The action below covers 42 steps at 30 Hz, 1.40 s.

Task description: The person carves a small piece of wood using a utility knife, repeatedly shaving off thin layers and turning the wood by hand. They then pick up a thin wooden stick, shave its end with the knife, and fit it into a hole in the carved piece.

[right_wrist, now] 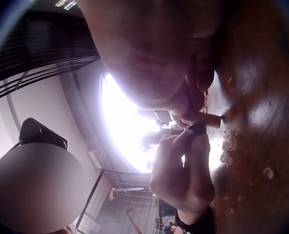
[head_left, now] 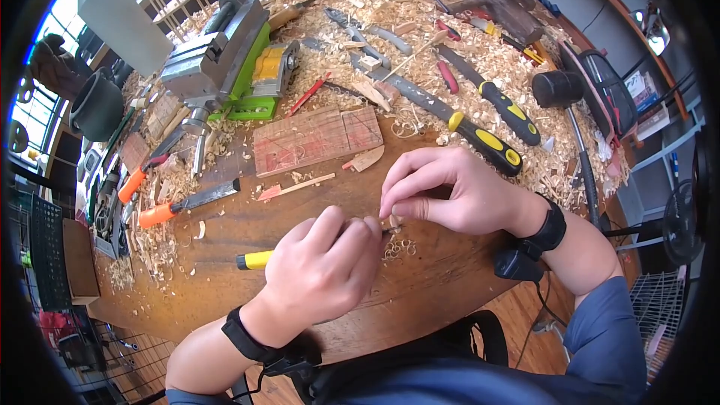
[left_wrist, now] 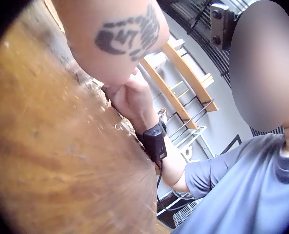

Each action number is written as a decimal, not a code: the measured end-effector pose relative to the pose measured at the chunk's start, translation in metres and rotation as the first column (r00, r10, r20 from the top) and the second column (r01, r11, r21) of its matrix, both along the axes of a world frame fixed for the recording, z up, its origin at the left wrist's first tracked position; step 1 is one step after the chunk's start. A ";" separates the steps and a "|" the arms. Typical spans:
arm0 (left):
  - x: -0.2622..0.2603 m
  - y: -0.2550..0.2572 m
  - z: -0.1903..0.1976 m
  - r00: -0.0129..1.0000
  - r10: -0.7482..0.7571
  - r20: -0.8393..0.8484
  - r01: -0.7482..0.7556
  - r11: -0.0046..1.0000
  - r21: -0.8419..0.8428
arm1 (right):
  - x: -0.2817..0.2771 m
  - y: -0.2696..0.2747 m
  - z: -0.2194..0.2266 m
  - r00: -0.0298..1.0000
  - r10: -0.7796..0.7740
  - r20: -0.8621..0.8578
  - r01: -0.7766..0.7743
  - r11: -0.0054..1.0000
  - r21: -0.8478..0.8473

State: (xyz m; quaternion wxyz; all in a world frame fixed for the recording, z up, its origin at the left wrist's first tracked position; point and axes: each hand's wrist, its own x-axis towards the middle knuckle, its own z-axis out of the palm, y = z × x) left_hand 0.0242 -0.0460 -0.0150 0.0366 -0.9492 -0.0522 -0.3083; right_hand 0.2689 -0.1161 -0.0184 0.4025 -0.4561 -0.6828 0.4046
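My left hand [head_left: 322,262] grips a yellow-handled cutting tool [head_left: 259,259] in the head view. Most of the tool is hidden in the fist, with its black-tipped handle end sticking out on the left. A bit of dark metal shows on the fist's right side. Thumb and forefinger of my right hand [head_left: 465,191] pinch a small piece of wood [right_wrist: 212,120], close against the left fingers. Curled shavings [head_left: 400,249] lie on the wooden table [head_left: 427,285] just below. The left wrist view shows mainly the right hand [left_wrist: 134,100] beyond the left one.
Flat wooden boards [head_left: 315,139] and a thin pointed stick [head_left: 296,187] lie ahead. An orange-handled chisel [head_left: 187,204] is at the left, near a metal vise [head_left: 217,60]. Yellow-and-black-handled files [head_left: 487,140] and a black mallet [head_left: 557,88] sit among shavings at the right.
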 end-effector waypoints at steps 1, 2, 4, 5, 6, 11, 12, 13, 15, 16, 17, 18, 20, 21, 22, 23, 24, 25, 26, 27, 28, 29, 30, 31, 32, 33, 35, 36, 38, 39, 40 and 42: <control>-0.001 -0.001 0.000 0.998 -0.013 -0.055 0.012 1.000 -0.029 | 0.000 0.000 0.000 1.000 -0.001 -0.005 0.001 1.000 -0.005; -0.001 -0.001 0.000 0.998 -0.012 -0.055 0.010 1.000 -0.029 | 0.000 0.000 0.000 1.000 0.000 -0.005 0.000 1.000 -0.005; -0.002 -0.002 -0.001 0.992 -0.036 -0.119 0.034 0.999 -0.022 | 0.000 -0.001 0.001 1.000 -0.005 0.005 0.005 1.000 -0.010; -0.002 -0.003 -0.001 0.992 -0.037 -0.119 0.035 0.999 -0.022 | 0.000 -0.001 0.001 1.000 -0.006 0.005 0.006 1.000 -0.010; -0.002 -0.003 0.000 0.992 -0.035 -0.120 0.031 0.999 -0.037 | 0.000 -0.001 0.002 1.000 -0.009 0.006 0.009 1.000 -0.018; -0.003 -0.002 0.006 1.000 0.005 -0.028 -0.005 1.000 -0.012 | 0.000 -0.001 0.002 1.000 -0.010 0.029 0.010 1.000 -0.009; -0.003 -0.002 0.007 1.000 0.019 -0.008 -0.019 1.000 0.002 | -0.001 -0.001 0.002 1.000 -0.014 0.024 0.015 1.000 -0.019; -0.003 -0.002 0.007 0.999 0.034 0.012 -0.034 0.999 0.016 | -0.001 -0.001 0.002 1.000 -0.017 0.019 0.018 0.999 -0.028; -0.003 0.000 0.003 1.000 0.011 -0.012 -0.011 1.000 -0.003 | -0.001 -0.001 0.002 1.000 -0.019 0.023 0.020 0.999 -0.030; -0.003 0.000 0.001 0.999 -0.013 -0.033 0.013 1.000 -0.022 | -0.001 -0.001 0.002 0.999 -0.023 0.029 0.024 0.999 -0.030; -0.003 -0.001 0.000 0.999 -0.013 -0.033 0.012 1.000 -0.023 | -0.001 -0.001 0.001 0.999 -0.022 0.029 0.023 0.999 -0.031; -0.004 -0.001 0.001 0.996 -0.026 -0.086 0.023 0.999 -0.034 | -0.001 -0.001 0.000 1.000 -0.022 0.019 0.023 0.999 -0.033; -0.004 -0.002 0.001 0.990 -0.041 -0.137 0.035 0.998 -0.044 | -0.001 -0.001 0.000 1.000 -0.024 0.010 0.024 0.999 -0.032; -0.004 -0.002 0.000 0.991 -0.034 -0.132 0.028 0.999 -0.044 | -0.001 -0.001 0.001 0.999 -0.029 0.014 0.030 0.999 -0.037; -0.005 -0.002 0.000 0.992 -0.026 -0.126 0.021 0.999 -0.044 | -0.001 -0.001 0.002 0.999 -0.034 0.017 0.035 0.999 -0.041; -0.005 -0.002 0.001 0.992 -0.025 -0.127 0.020 0.999 -0.043 | -0.002 -0.001 0.002 0.999 -0.034 0.017 0.035 0.999 -0.040; -0.005 -0.001 0.002 0.997 -0.022 -0.078 0.020 0.999 -0.028 | -0.002 -0.001 0.002 0.999 -0.036 0.028 0.037 0.999 -0.036; -0.004 -0.001 0.003 0.999 -0.020 -0.029 0.020 1.000 -0.014 | -0.002 -0.001 0.002 0.998 -0.038 0.040 0.040 0.999 -0.031; -0.004 0.000 0.005 0.999 -0.021 -0.029 0.021 1.000 -0.014 | -0.002 -0.001 0.002 0.998 -0.039 0.040 0.040 0.999 -0.031; -0.004 0.000 0.006 1.000 0.003 0.000 -0.003 1.000 0.009 | -0.002 -0.001 0.002 0.999 -0.044 0.032 0.046 0.998 -0.045; -0.004 0.000 0.007 0.999 0.027 0.030 -0.028 0.999 0.032 | -0.003 -0.002 0.002 0.999 -0.049 0.024 0.051 0.997 -0.059; -0.004 0.001 0.006 0.999 0.030 0.042 -0.031 0.999 0.032 | -0.003 -0.001 0.002 0.999 -0.049 0.023 0.050 0.997 -0.060; -0.004 0.001 0.007 0.999 0.030 0.041 -0.032 0.999 0.031 | -0.002 -0.001 0.002 0.998 -0.047 0.030 0.048 0.998 -0.041; -0.004 0.001 0.007 0.999 0.027 0.022 -0.027 0.999 0.018 | -0.002 -0.001 0.001 0.998 -0.045 0.037 0.046 0.999 -0.022; -0.004 0.000 0.006 1.000 0.023 0.003 -0.023 1.000 0.006 | -0.002 -0.001 0.001 0.998 -0.045 0.037 0.046 0.999 -0.023; -0.004 0.000 0.005 1.000 0.023 0.004 -0.023 1.000 0.006 | -0.002 -0.001 0.000 0.999 -0.046 0.026 0.047 0.999 -0.026; -0.005 0.001 0.003 0.999 0.008 -0.050 -0.009 1.000 -0.007 | -0.003 -0.001 0.000 0.999 -0.047 0.014 0.047 0.998 -0.029; -0.006 0.001 0.002 0.999 0.008 -0.049 -0.008 1.000 -0.006 | -0.003 -0.002 0.001 0.999 -0.046 0.014 0.047 0.998 -0.042; -0.008 0.000 0.001 0.990 0.000 -0.144 -0.003 1.000 -0.020 | -0.003 -0.002 0.001 0.999 -0.047 0.015 0.048 0.997 -0.054; -0.008 0.000 0.001 0.990 0.000 -0.144 -0.003 1.000 -0.020 | -0.003 -0.002 0.001 0.998 -0.051 0.027 0.052 0.998 -0.033; -0.008 0.000 0.001 0.990 -0.013 -0.141 0.009 1.000 -0.027 | -0.003 -0.002 0.001 0.998 -0.055 0.039 0.056 0.998 -0.012; -0.008 0.001 0.002 0.990 -0.024 -0.138 0.020 0.999 -0.032 | -0.003 -0.001 0.001 0.998 -0.055 0.033 0.055 0.998 -0.017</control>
